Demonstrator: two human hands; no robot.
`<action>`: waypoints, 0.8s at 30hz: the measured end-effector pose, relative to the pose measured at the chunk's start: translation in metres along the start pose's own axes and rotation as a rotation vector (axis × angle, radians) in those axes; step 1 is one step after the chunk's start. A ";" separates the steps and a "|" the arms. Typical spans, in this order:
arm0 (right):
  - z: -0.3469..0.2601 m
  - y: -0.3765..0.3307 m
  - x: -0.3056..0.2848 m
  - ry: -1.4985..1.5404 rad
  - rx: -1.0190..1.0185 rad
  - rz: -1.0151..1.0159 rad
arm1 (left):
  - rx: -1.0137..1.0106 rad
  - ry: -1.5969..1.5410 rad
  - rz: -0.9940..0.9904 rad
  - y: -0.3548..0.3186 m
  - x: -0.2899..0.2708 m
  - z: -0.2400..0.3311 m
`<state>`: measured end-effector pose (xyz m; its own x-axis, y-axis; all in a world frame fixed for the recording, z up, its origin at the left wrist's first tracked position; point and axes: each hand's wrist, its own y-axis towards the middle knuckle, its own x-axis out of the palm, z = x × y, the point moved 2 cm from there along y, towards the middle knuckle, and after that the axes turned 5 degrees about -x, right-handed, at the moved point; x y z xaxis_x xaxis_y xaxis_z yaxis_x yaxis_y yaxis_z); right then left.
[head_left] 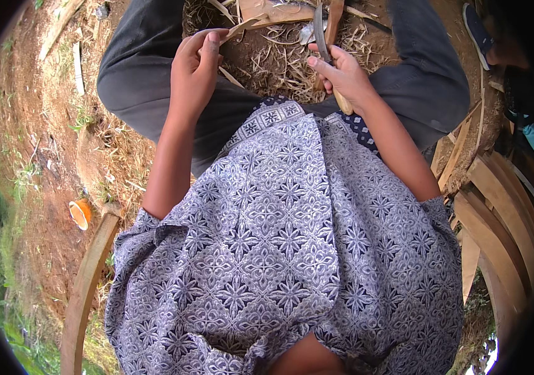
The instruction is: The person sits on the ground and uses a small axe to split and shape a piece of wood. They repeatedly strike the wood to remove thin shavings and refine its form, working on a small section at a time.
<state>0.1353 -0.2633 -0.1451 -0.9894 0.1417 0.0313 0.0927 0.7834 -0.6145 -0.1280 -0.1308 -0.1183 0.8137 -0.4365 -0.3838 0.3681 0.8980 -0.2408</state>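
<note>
left hand point(195, 69): closed on a thin wood strip point(242, 28) | right hand point(340, 74): a wooden-handled knife point(324, 44) is gripped, blade up

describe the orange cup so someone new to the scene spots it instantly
Start at the bare reddish dirt ground on the person's left, beside the patterned shirt. Just beyond the upper end of the curved wooden plank lies the small orange cup, tipped on its side with its pale inside showing. It is the only bright orange thing among brown soil and dry straw.
</note>
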 end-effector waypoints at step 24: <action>0.047 0.097 0.024 0.196 -0.054 0.030 | 0.914 -0.198 -0.008 -0.040 -0.076 0.198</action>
<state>0.1152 -0.2123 -0.2416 -0.9459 0.2764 0.1698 0.1329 0.8077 -0.5744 -0.1155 -0.1225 0.0976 0.8407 -0.5009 -0.2056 0.5161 0.6265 0.5841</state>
